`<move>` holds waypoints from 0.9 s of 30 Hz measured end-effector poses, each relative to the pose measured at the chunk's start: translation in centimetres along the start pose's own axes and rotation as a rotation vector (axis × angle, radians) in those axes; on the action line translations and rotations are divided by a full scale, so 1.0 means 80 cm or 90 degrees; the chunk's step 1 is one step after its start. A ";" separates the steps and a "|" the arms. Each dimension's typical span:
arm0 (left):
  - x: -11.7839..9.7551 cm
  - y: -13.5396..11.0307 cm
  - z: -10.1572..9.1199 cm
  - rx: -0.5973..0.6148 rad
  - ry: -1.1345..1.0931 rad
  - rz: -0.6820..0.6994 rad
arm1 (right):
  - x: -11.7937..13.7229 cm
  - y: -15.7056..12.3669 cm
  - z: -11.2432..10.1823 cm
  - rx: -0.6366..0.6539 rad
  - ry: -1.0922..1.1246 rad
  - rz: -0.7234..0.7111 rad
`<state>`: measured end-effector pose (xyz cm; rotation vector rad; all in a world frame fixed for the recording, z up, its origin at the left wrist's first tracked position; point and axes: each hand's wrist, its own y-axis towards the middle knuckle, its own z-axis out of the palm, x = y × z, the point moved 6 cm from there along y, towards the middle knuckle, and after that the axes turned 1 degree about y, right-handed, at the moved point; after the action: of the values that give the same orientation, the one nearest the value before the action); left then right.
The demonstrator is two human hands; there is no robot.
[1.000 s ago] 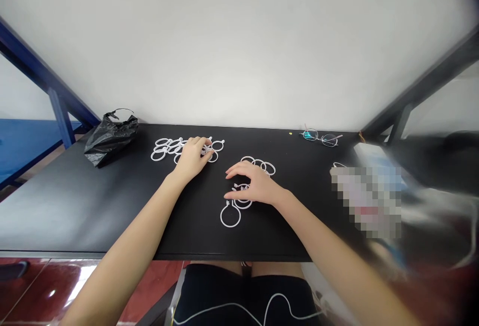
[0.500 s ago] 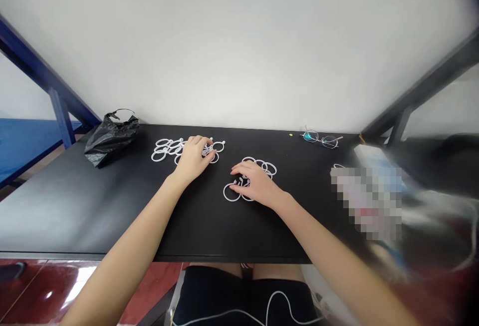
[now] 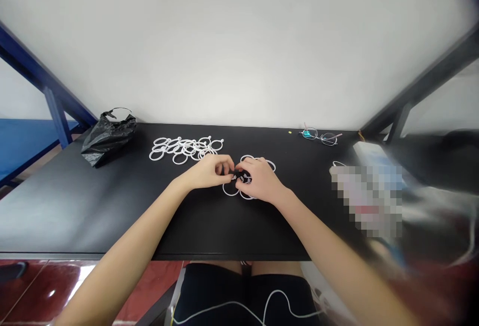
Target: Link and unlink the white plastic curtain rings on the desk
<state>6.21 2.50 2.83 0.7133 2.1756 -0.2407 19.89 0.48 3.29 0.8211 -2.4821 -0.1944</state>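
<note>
My left hand (image 3: 212,171) is curled, thumb and fingertips close together, above the near edge of a loose pile of white plastic rings. Its tips almost meet those of my right hand; whatever they may pinch is too small to make out. My right hand (image 3: 259,180) arches over a smaller group of white rings (image 3: 230,194), thumb and fingers apart, with several knobbed ring ends showing in the gap. The hand covers part of this group. Farther left, the larger pile of white rings (image 3: 180,159) lies overlapping on the black table (image 3: 202,231).
A crumpled black plastic bag (image 3: 109,139) stands at the left back. Eyeglasses (image 3: 328,139) and a small yellow-green bit (image 3: 290,132) lie near the wall. At the right are a white box (image 3: 368,155) and a blurred clear bag. A white cable (image 3: 275,293) crosses my lap.
My left hand has left the larger ring pile and come right and nearer, beside my right hand. My right hand stays over the smaller group, nearly unmoved.
</note>
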 end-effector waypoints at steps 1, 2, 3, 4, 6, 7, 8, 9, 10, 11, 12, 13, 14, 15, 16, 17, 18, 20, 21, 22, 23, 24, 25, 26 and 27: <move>0.000 0.000 0.005 0.028 0.014 -0.007 | -0.002 0.000 0.001 0.002 0.005 0.004; 0.002 0.000 0.008 0.039 0.032 -0.013 | -0.003 0.001 0.001 0.003 0.012 0.010; 0.003 0.000 0.009 0.038 0.048 -0.018 | -0.006 0.001 0.002 0.001 0.022 0.018; 0.005 0.001 0.009 0.034 0.059 -0.021 | -0.008 0.002 0.003 -0.001 0.032 0.024; 0.007 0.002 0.009 0.034 0.066 -0.022 | -0.011 0.003 0.004 -0.011 0.054 0.032; 0.007 0.002 0.008 0.035 0.059 -0.024 | -0.012 0.003 0.005 -0.018 0.064 0.032; 0.007 0.002 0.008 0.040 0.047 -0.027 | -0.012 0.003 0.006 -0.026 0.074 0.030; 0.006 0.001 0.007 0.050 0.031 -0.030 | -0.013 0.004 0.006 -0.036 0.082 0.027; 0.006 0.000 0.007 0.068 0.012 -0.032 | -0.013 0.004 0.006 -0.047 0.088 0.022; 0.005 -0.002 0.008 0.096 -0.007 -0.034 | -0.013 0.004 0.006 -0.060 0.095 0.016; 0.004 -0.004 0.010 0.129 -0.022 -0.035 | -0.013 0.004 0.005 -0.074 0.103 0.010; 0.004 -0.006 0.011 0.164 -0.031 -0.036 | -0.012 0.003 0.003 -0.091 0.114 0.005; 0.004 -0.008 0.013 0.191 -0.035 -0.038 | -0.012 0.003 0.001 -0.110 0.128 0.003; 0.005 -0.009 0.014 0.206 -0.033 -0.039 | -0.012 0.002 -0.001 -0.131 0.145 0.003; 0.006 -0.009 0.014 0.210 -0.029 -0.042 | -0.012 0.002 -0.004 -0.154 0.162 0.003; 0.008 -0.009 0.014 0.204 -0.025 -0.046 | -0.012 0.001 -0.008 -0.177 0.177 0.004; 0.010 -0.008 0.013 0.192 -0.023 -0.050 | -0.012 0.000 -0.012 -0.198 0.189 0.005; 0.013 -0.006 0.014 0.168 -0.033 -0.061 | -0.012 -0.002 -0.018 -0.234 0.209 0.009; 0.014 -0.005 0.014 0.155 -0.039 -0.067 | -0.012 -0.002 -0.021 -0.250 0.218 0.012; 0.015 -0.004 0.013 0.140 -0.042 -0.072 | -0.013 -0.003 -0.023 -0.263 0.227 0.017; 0.015 -0.003 0.012 0.126 -0.041 -0.076 | -0.014 -0.003 -0.025 -0.275 0.235 0.022; 0.015 -0.002 0.012 0.114 -0.038 -0.080 | -0.015 -0.004 -0.027 -0.286 0.243 0.027; 0.015 -0.002 0.011 0.103 -0.033 -0.083 | -0.015 -0.004 -0.028 -0.295 0.251 0.031; 0.014 -0.001 0.010 0.091 -0.029 -0.084 | -0.016 -0.005 -0.030 -0.304 0.259 0.034; 0.013 -0.001 0.009 0.078 -0.025 -0.083 | -0.016 -0.005 -0.031 -0.313 0.267 0.037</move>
<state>6.10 2.60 1.58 0.6295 2.1869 -0.4562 22.27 0.98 4.71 0.5146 -1.9424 -0.5282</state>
